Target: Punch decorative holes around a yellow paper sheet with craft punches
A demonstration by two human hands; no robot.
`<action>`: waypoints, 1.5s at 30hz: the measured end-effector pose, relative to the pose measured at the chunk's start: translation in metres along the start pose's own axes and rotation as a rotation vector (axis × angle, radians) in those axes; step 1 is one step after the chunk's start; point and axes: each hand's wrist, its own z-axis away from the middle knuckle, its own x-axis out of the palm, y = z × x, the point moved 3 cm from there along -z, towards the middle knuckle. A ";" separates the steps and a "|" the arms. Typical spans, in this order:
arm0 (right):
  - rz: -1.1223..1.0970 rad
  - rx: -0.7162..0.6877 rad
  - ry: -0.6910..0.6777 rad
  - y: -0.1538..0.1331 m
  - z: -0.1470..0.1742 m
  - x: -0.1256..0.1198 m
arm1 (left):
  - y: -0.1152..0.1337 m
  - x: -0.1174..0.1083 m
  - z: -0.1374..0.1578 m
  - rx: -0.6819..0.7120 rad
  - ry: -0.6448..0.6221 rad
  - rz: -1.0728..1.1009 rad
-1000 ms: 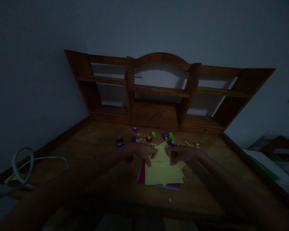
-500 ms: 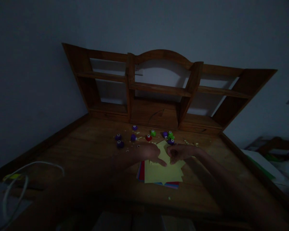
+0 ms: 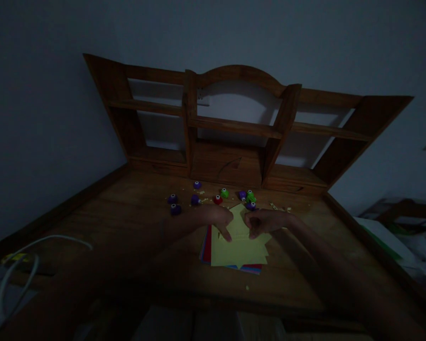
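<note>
A yellow sheet of paper (image 3: 239, 253) with ragged notches on its right and lower edges lies on a stack of coloured sheets (image 3: 206, 250). My left hand (image 3: 222, 221) rests on the sheet's left part, its thumb stretched out towards the lower right. On the right side, my right hand (image 3: 264, 221) is closed in a pinch, fingertips low against the yellow paper. Whatever sits between those fingertips is too small and dark to make out. Faint marks or small bits show on the paper between the hands.
Small purple, green and red pieces with white-ringed tops, one a red piece (image 3: 217, 200), lie behind the hands among pale scraps. A wooden shelf unit (image 3: 230, 127) stands at the back of the desk. A white cable (image 3: 62, 237) loops at the left.
My left thumb has drawn back left, away from my right fingertips. My right hand keeps its pinch in nearly the same spot. The whole view has shifted slightly.
</note>
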 end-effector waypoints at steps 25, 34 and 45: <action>0.689 0.389 0.133 -0.044 -0.018 0.003 | -0.029 0.015 -0.003 0.162 0.001 0.161; 0.614 0.400 0.095 -0.035 -0.004 -0.002 | -0.038 0.020 -0.013 0.230 -0.060 0.201; 0.154 0.265 -0.056 -0.009 0.011 -0.006 | -0.042 0.012 -0.011 0.313 -0.194 0.325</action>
